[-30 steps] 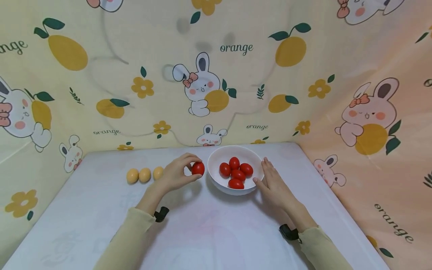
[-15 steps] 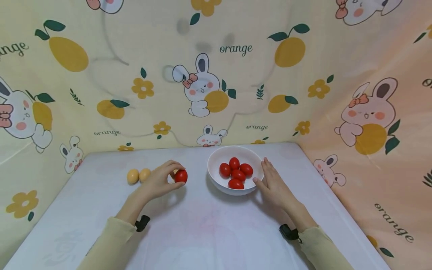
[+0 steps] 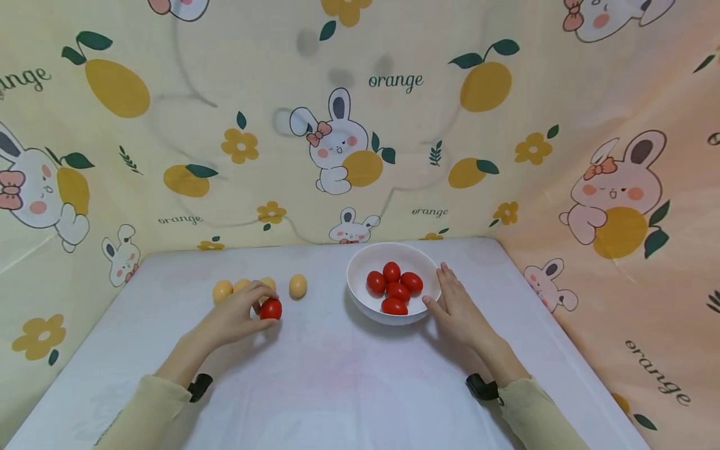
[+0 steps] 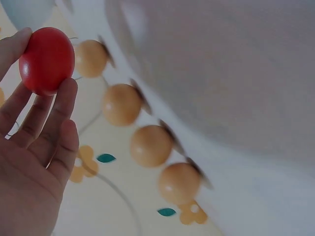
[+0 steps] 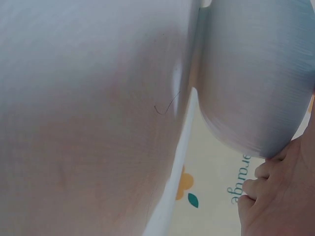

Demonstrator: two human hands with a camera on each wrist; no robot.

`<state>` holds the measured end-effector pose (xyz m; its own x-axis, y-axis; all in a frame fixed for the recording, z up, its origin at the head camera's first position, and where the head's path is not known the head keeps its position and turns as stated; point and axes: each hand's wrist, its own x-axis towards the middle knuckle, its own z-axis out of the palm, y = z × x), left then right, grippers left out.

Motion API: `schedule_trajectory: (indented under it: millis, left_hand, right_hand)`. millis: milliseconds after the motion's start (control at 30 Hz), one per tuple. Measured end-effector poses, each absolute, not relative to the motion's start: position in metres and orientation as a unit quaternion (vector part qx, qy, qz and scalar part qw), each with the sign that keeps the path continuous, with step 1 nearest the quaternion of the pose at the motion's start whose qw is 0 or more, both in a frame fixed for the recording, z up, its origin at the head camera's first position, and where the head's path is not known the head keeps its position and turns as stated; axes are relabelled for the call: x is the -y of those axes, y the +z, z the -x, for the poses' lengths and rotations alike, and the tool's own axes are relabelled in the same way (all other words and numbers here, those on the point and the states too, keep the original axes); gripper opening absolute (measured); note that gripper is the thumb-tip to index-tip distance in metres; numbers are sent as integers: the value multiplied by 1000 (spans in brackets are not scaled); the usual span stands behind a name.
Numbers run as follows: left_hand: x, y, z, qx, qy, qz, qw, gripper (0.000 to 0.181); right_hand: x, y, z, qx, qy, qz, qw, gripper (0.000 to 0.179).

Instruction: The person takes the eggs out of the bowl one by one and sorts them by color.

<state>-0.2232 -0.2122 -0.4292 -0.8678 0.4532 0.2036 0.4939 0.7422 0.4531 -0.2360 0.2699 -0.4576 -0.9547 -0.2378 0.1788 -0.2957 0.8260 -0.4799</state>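
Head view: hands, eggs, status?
Left hand holds red egg. Right hand against bowl, five red eggs inside. Possible obstacle: four tan eggs by left hand.

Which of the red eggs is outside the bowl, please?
The red egg pinched in the left hand; the other five in view lie inside the bowl.

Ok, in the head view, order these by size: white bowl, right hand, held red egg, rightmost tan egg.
1. White bowl
2. Right hand
3. Held red egg and rightmost tan egg: too alike to rank, the red partly hidden.
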Motion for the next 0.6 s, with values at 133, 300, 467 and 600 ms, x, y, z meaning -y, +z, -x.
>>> schedule_trajectory:
  millis: [133,300,467,600]
  left_hand:
    - [226,-434,218,938,-248,240,36,44]
    - [245,-437,212,949,-231,215,16,43]
    - [265,-440,207,954,-224,200,10,46]
    - [279,-442,203,955,-230,187,0,46]
  right_hand:
    - [-269,-457,236,955,258,-136,54,85]
    - [-270,-457,236,955,257,-140,54,86]
    - [-270,-458,237,955,255,-140,51,86]
    - [-271,-459,238,955,257,-141,52,85]
